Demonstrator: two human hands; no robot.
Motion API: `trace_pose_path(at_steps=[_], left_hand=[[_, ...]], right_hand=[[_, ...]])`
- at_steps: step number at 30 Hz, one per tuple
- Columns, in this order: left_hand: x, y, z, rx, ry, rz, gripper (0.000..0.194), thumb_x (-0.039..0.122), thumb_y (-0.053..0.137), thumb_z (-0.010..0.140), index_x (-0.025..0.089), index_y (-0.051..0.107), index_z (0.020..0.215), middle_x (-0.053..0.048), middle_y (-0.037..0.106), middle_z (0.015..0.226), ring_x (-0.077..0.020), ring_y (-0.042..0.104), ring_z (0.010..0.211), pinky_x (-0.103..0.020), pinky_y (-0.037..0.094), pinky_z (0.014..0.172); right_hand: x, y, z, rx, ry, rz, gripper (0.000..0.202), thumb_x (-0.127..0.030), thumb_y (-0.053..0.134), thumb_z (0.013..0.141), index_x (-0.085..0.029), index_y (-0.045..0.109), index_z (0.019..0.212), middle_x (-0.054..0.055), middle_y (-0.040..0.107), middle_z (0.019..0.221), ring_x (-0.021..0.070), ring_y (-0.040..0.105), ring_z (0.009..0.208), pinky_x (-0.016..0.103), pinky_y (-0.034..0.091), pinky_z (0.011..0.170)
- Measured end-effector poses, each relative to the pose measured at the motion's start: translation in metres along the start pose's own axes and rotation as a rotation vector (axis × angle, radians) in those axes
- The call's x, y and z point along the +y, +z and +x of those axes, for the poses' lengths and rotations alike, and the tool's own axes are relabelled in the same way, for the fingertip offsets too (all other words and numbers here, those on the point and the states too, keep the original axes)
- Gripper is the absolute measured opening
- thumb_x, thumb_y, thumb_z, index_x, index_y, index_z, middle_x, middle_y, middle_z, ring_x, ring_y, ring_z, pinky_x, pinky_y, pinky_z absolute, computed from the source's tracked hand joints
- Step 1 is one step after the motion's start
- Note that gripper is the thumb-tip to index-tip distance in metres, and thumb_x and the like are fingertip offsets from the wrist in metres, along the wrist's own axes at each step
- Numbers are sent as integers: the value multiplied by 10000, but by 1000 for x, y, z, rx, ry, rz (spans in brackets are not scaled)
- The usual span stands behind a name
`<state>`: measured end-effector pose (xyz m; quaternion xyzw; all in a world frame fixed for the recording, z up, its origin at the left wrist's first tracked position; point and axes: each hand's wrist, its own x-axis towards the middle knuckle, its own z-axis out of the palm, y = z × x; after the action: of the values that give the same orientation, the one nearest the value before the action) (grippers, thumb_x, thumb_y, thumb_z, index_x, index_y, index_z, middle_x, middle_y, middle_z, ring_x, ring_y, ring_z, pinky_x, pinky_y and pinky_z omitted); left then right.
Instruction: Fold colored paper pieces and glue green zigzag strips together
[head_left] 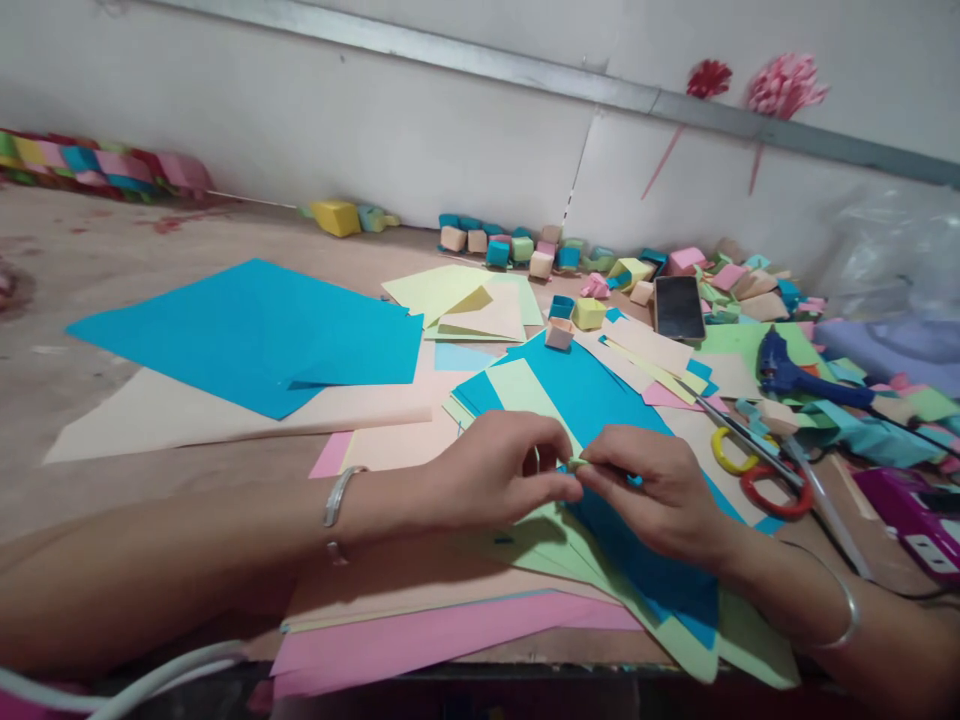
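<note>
Above the stacked sheets in front of me, my two hands meet at the fingertips. Between them shows a tiny piece of light green paper (576, 464), mostly hidden by the fingers. Thumb and forefinger of my right hand (649, 490) pinch it from the right. My left hand (502, 465) is curled, its fingertips closed at the paper's left end. Beneath them lie a blue paper sheet (630, 400) and a pale green strip (529, 390). Small folded paper boxes, among them a peach paper box (559, 333) and a yellow paper box (589, 314), sit just beyond.
Red-and-yellow-handled scissors (776, 490), a blue glue gun (810, 375), a phone (679, 308) and a magenta device (911, 520) lie to the right. A large blue sheet (255, 335) covers the left. Several paper cubes (499, 252) line the wall. Pink sheets (450, 635) reach the table's front edge.
</note>
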<state>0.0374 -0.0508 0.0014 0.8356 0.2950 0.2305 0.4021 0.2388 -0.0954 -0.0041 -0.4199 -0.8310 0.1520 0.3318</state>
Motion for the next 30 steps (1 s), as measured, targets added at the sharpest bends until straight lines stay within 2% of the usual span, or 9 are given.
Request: trace_pose_path(at_steps=[2, 5, 10, 15, 21, 24, 27, 28, 30], left_hand=[[-5, 0, 1, -94, 69, 109, 202, 324, 669, 834, 155, 612, 738, 23, 578, 632, -98, 487, 580, -201, 325, 524], [-16, 1, 2, -145, 159, 170, 261, 298, 601, 881, 147, 577, 670, 25, 529, 602, -90, 439, 560, -204, 269, 519], [-16, -2, 2, -217, 236, 78, 316, 310, 573, 899, 155, 535, 626, 40, 468, 566, -83, 365, 519, -213, 246, 499], [2, -8, -6, -380, 281, -154, 315, 282, 592, 887, 197, 477, 606, 15, 483, 598, -124, 446, 576, -233, 336, 562], [16, -8, -14, -434, 259, -284, 404, 371, 547, 901, 220, 406, 554, -35, 480, 574, -165, 467, 574, -293, 388, 554], [17, -8, -14, -423, 261, -257, 393, 352, 529, 900, 223, 433, 542, -50, 501, 571, -172, 476, 573, -299, 384, 542], [11, -8, -12, -394, 297, -163, 367, 347, 510, 912, 224, 501, 567, -64, 542, 595, -173, 502, 589, -295, 382, 556], [9, -7, -11, -353, 302, -132, 361, 354, 526, 909, 220, 517, 574, -56, 543, 591, -164, 500, 582, -287, 377, 556], [4, -6, -7, -197, 248, -89, 348, 386, 575, 890, 210, 548, 592, -23, 530, 567, -137, 480, 552, -259, 361, 544]], right_hand=[[3, 1, 1, -88, 46, 61, 259, -240, 555, 912, -158, 570, 666, -21, 509, 600, 89, 446, 564, 216, 319, 542], [7, 3, 5, -252, 114, 132, 260, -273, 560, 905, -156, 575, 673, -28, 502, 587, 85, 439, 546, 209, 304, 518], [5, 0, 5, -367, 111, 203, 326, -306, 536, 917, -154, 559, 629, -23, 481, 575, 91, 414, 549, 229, 283, 520], [-9, -7, 0, -470, 229, 616, 369, -386, 607, 879, -167, 569, 583, -38, 445, 540, 86, 392, 521, 223, 303, 493], [-12, -1, -7, -644, 493, 1121, 308, -439, 723, 766, -155, 667, 660, -11, 574, 550, 99, 503, 465, 216, 396, 452], [-11, 1, -8, -655, 559, 1173, 310, -439, 749, 737, -148, 669, 665, -7, 594, 563, 92, 526, 460, 208, 418, 462], [-10, 0, -4, -625, 507, 1117, 290, -410, 733, 754, -146, 652, 665, -8, 594, 574, 85, 525, 479, 199, 413, 468], [-9, -1, -2, -587, 471, 1061, 283, -398, 723, 765, -149, 640, 660, -13, 586, 565, 82, 512, 479, 196, 404, 465], [-6, -4, 4, -445, 421, 915, 287, -392, 699, 788, -157, 608, 651, -29, 556, 536, 73, 473, 469, 193, 375, 456]])
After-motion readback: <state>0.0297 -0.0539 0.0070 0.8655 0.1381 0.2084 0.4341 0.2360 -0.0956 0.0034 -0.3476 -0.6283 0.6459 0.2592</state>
